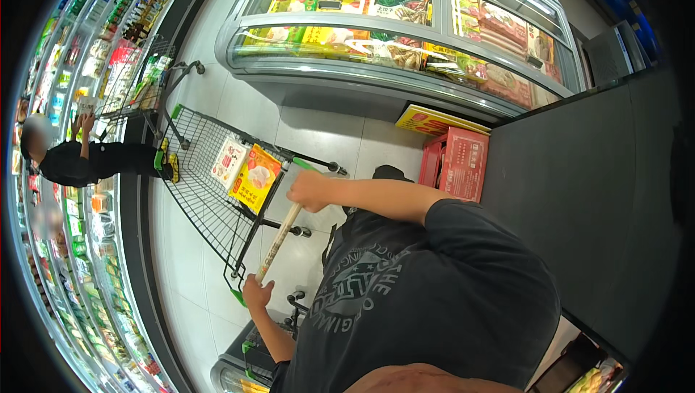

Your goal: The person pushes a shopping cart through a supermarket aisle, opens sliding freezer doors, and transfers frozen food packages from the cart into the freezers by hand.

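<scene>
My right hand (312,192) is closed around the upper end of a shopping cart's handle bar (278,243). At the bar's lower end, my left hand (257,292) grips it too. The wire shopping cart (203,219) stretches left from the bar, with green plastic corner parts. Two packs lie side by side in its basket: a yellow-orange food bag (255,177) nearer the handle and a white printed food pack (229,162) beyond it.
A glass-lidded freezer (326,69) with packaged food stands above the cart. Left, a person in black (70,163) holds a pack at refrigerated shelves (100,262), near another cart (136,89). Red crates (461,162) and a dark panel (564,186) stand right; another cart (263,347) is below.
</scene>
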Demonstrator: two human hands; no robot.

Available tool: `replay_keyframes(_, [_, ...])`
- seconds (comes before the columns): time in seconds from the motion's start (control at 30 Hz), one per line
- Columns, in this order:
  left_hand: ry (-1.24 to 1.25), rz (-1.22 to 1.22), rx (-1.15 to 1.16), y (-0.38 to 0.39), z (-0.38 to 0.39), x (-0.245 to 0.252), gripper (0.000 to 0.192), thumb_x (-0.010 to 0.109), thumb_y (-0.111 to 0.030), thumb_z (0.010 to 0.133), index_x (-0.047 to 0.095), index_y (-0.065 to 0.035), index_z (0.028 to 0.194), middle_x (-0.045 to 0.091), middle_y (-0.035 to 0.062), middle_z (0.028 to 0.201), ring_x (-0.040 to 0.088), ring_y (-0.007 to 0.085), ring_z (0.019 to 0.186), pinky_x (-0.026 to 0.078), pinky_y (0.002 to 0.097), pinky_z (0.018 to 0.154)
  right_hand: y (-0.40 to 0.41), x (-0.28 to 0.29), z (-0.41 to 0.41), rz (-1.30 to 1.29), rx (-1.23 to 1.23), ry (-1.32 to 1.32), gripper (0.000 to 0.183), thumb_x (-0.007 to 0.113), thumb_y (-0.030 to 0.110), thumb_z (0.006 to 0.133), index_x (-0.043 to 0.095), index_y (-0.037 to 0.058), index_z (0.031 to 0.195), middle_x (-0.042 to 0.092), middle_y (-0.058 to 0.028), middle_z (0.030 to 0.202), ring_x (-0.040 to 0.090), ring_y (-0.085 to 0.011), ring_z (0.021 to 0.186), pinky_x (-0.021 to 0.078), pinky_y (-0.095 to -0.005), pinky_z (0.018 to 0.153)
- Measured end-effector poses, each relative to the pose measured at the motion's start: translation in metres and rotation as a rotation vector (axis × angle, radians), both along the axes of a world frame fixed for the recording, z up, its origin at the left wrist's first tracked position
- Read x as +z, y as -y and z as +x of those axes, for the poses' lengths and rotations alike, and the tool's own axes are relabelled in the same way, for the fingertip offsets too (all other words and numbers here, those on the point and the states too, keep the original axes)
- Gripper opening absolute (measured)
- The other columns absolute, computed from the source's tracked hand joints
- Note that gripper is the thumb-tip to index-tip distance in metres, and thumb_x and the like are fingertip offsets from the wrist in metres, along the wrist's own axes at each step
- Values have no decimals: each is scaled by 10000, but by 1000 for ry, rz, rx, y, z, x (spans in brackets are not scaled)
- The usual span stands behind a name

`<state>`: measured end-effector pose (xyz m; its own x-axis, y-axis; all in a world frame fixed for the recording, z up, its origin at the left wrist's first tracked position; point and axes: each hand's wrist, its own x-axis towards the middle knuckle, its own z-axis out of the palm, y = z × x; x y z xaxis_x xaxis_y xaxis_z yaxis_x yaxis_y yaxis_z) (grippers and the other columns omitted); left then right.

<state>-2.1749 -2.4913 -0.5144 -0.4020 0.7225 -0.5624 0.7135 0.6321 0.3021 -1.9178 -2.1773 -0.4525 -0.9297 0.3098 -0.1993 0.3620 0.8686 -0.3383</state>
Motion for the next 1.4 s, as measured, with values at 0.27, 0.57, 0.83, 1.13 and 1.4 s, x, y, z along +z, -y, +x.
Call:
replay_keyframes(0.27, [309, 39, -16, -116, 15, 82, 549, 817, -382, 730, 630, 6, 1071, 702, 239, 931, 690, 379, 884, 533, 433, 778, 19, 21, -44, -467, 254, -199, 291, 710, 185, 677, 644, 51, 927, 672, -160, 828, 668, -380, 827, 521, -479, 730])
replay_keyframes(0.57, [195, -267, -413, -169, 18, 128, 573, 744, -543, 733, 731, 24, 817, 708, 241, 846, 704, 374, 829, 541, 434, 789, -100, 125, 2, -422, -158, -308, 276, 701, 175, 746, 626, 67, 989, 696, -117, 882, 674, -342, 847, 524, -450, 736])
replay_keyframes(0.83, [133, 450, -544, -337, 68, 183, 494, 769, -337, 790, 631, -7, 1131, 676, 215, 1072, 645, 369, 1010, 511, 449, 872, -239, 143, 68, 46, -670, -481, 351, 705, 133, 756, 561, 41, 1063, 630, -173, 960, 626, -366, 951, 495, -479, 816])
replay_keyframes(1.13, [53, 1044, -739, -620, 133, 200, 715, 747, -213, 806, 429, 37, 1396, 438, 250, 1462, 448, 450, 1310, 395, 484, 1073, -308, 161, 52, 482, -951, -384, 510, 768, 160, 723, 537, 25, 1158, 548, -189, 1184, 505, -348, 1185, 406, -491, 987])
replay_keyframes(1.4, [87, 1148, -874, -697, 140, 174, 354, 624, -160, 892, 599, -10, 1212, 604, 175, 1293, 522, 380, 1238, 446, 478, 971, -323, 140, 40, 743, -1004, -347, 425, 729, 202, 803, 581, 51, 1171, 607, -172, 1196, 535, -332, 1158, 422, -502, 914])
